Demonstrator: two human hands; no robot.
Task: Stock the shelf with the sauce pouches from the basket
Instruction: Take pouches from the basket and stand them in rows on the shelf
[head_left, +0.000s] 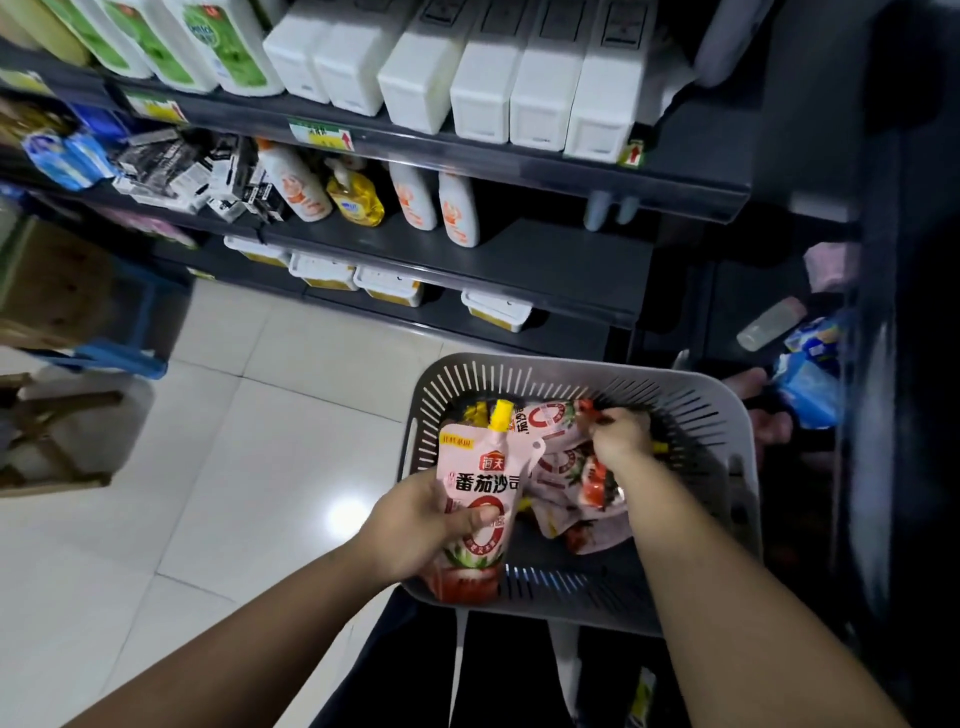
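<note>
At lower centre, the left hand (415, 525) gripped one sauce pouch (480, 499) upright at the basket (587, 371) rim, while the right hand (621, 434) pinched another among the pouches inside. Gathering seemed underway; next, both must travel to the shelf (545, 254) above.

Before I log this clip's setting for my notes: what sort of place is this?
Most likely a small shop aisle. Dark shelves carry rows of identical bottles above price tags on the shelf edges, and a grey basket of sauce pouches sits below the hands.
</note>
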